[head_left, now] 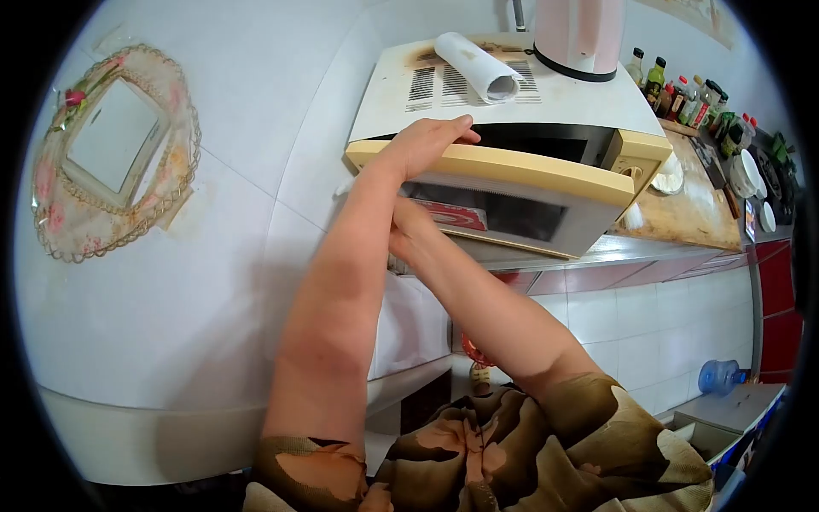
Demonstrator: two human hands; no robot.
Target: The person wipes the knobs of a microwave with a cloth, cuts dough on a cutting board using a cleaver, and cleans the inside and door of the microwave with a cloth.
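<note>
The fingers of the left hand (431,141) lie over the top edge of the microwave door (537,171), toward its left end, with their tips bent toward the gap behind it; how tightly they hold it, I cannot tell. The right hand (411,229) is lower down, beside the left part of the door and partly covered by the left forearm. Its fingers are mostly hidden, so I cannot tell how far open they are or whether they have hold of anything.

The door stands ajar, a dark gap showing behind its top edge, and a red sticker (452,215) is on its front. The microwave (375,111) sits at the left end of the bench (627,249), close to the front edge and beside the white wall. On its stained top lie a roll of white paper (478,70) and, nearer the back right corner, a pink kettle (576,38).

Right of the microwave, a wooden board (687,224) reaches almost to the bench's front edge. Bottles (678,98) stand along the back, and white bowls (745,177) sit farther right. Below, a blue water jug (719,376) lies near the red cabinets (775,286).
</note>
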